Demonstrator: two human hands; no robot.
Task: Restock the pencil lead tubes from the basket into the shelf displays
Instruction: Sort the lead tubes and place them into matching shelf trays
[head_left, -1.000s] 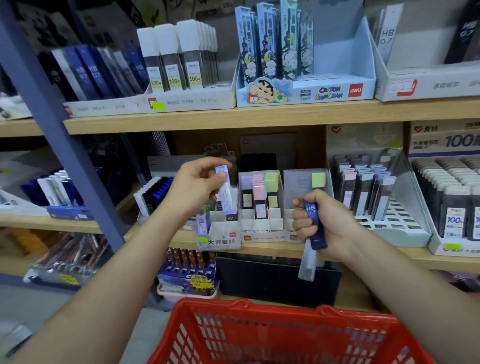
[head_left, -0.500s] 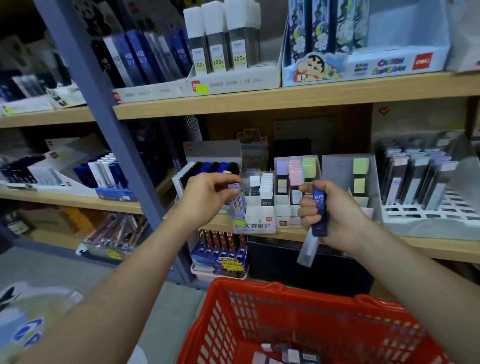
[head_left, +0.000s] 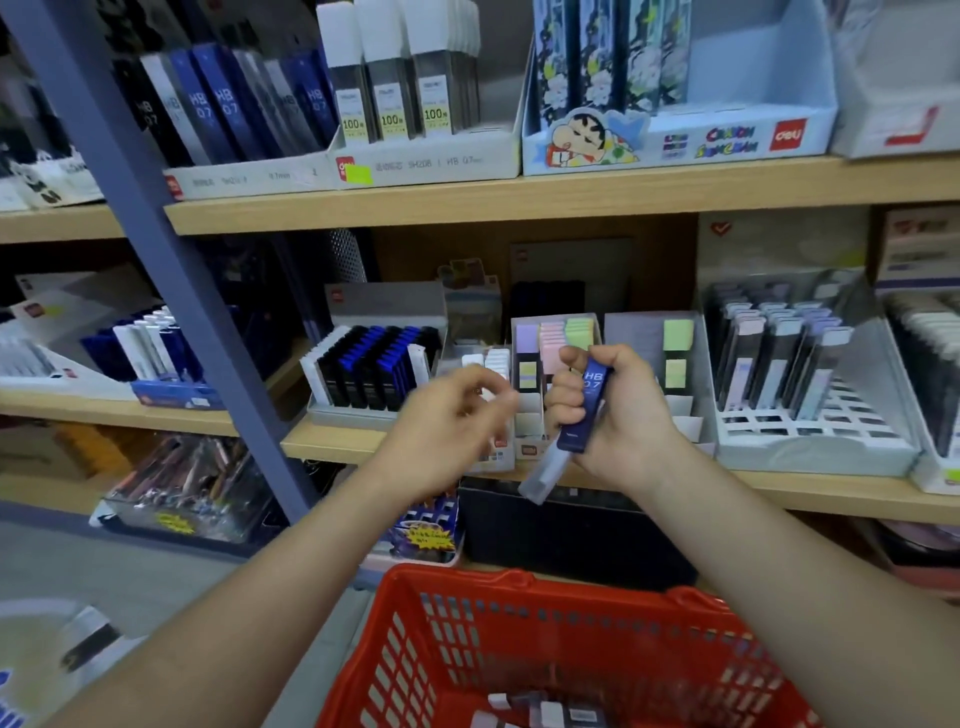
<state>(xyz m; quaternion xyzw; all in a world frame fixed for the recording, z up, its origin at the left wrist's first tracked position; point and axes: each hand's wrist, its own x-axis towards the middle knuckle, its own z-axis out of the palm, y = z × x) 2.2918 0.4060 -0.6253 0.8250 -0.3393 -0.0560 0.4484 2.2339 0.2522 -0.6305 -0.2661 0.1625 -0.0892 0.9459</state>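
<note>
head view: the person stands at a wooden middle shelf (head_left: 779, 493) with a red basket (head_left: 519, 579) just below it, and a few loose lead tubes (head_left: 540, 714) lie on the basket's floor. the right hand (head_left: 623, 421) is clenched around a dark blue tube (head_left: 589, 400) marked hb 0.7, held upright in front of a pastel display (head_left: 553, 338) near the shelf's front edge. a pale tube (head_left: 543, 475) sticks out below the same fist, tilted down over that edge. the left hand (head_left: 452, 421) is smeared by motion in front of a small white display (head_left: 498, 452) at the front edge. its fingers look loosely curled, but whether they pinch anything cannot be told.

the likeliest slip seems to be the pale tube. only its top is caught in the fist, so any loosening to free the blue one could drop it past the basket rim to the floor. the left hand, so close to the white display, could also tip its standing tubes forward off the edge. a wrong slot is possible too: boxes of blue tubes (head_left: 234, 104) marked hb 0.7 stand towards the left end of the upper shelf (head_left: 519, 195), not among the pastel rows in front of the fist.
</note>
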